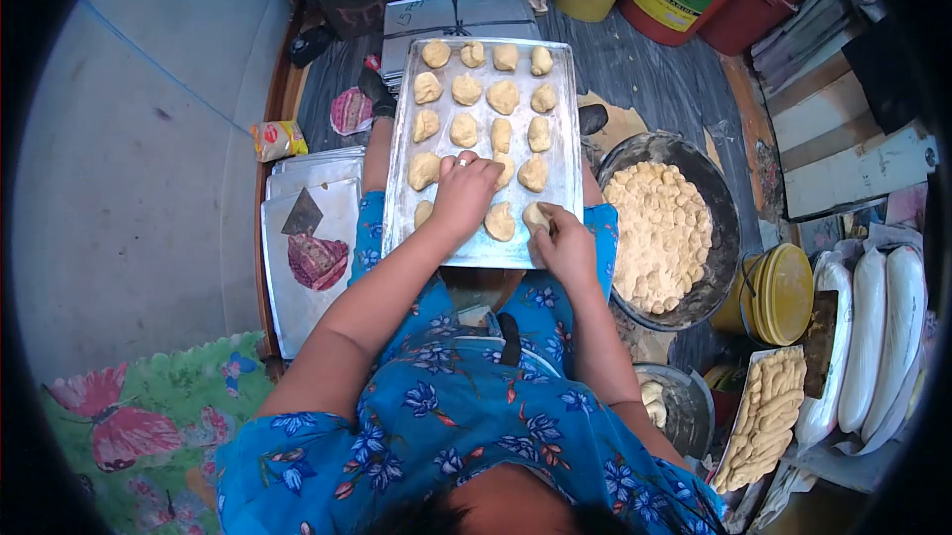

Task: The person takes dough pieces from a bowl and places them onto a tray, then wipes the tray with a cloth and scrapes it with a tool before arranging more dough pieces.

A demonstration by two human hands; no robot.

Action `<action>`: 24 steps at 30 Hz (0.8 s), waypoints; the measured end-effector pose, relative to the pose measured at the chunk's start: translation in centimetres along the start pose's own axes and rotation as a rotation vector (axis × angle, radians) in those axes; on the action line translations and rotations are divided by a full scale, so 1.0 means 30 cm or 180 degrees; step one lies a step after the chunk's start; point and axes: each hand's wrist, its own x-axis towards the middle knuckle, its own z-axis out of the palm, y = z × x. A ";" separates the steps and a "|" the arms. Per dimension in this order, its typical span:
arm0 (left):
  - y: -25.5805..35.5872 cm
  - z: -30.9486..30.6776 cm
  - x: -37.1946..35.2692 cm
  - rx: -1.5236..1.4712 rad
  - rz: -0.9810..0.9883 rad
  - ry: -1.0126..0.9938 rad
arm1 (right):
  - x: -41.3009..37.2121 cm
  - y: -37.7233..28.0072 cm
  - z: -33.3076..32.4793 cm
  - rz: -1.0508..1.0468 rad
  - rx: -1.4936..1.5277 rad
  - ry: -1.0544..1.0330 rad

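Tray [569,138] resting across the seated person's lap, its long axis running away from the body, the short near edge toward the waist. Dough pieces [503,97] stand in rows across it, bare metal between them and along the right edge; several oblong ones lie lengthwise with the tray. Left hand [467,194]: above the tray's middle, palm down, fingers bent; whether it grips is hidden. Right hand [563,245]: at the near right corner, thumb and fingers pinching one piece. Right of the tray, beyond the knee, a basin [729,213] holds dough balls [659,233]; left, stacked sheets [283,282].
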 end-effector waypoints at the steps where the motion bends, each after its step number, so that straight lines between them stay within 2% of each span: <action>1: 0.003 0.000 0.002 0.0022 0.0014 0.0086 | 0.006 0.003 -0.005 -0.0116 -0.0035 0.0038; 6: 0.037 -0.043 -0.060 -0.0028 -0.0089 0.0594 | 0.099 0.019 -0.033 -0.0753 -0.0198 0.0269; 9: 0.017 -0.061 -0.110 -0.0020 -0.0453 0.0648 | 0.181 0.001 -0.032 -0.1016 -0.0443 0.0316; 12: -0.037 -0.069 -0.103 0.0026 -0.0591 0.0560 | 0.245 0.018 0.024 -0.0867 -0.0567 0.0241; 15: -0.057 -0.100 -0.069 -0.0026 -0.0620 -0.0141 | 0.270 0.010 0.032 -0.0590 -0.0724 0.0021; 17: -0.079 -0.075 -0.051 0.0127 -0.0567 -0.0023 | 0.261 -0.028 -0.007 -0.0429 -0.0803 -0.0132; 20: -0.081 -0.055 -0.028 0.0273 -0.0617 0.0103 | 0.255 0.024 0.018 -0.0566 -0.0514 0.0105; 23: -0.069 -0.051 -0.037 0.0197 -0.0632 0.0340 | 0.199 -0.027 -0.010 -0.0949 -0.0473 0.0579; 24: -0.065 -0.056 -0.047 0.0147 -0.0626 0.0446 | 0.178 -0.016 -0.008 -0.0821 -0.0326 0.0466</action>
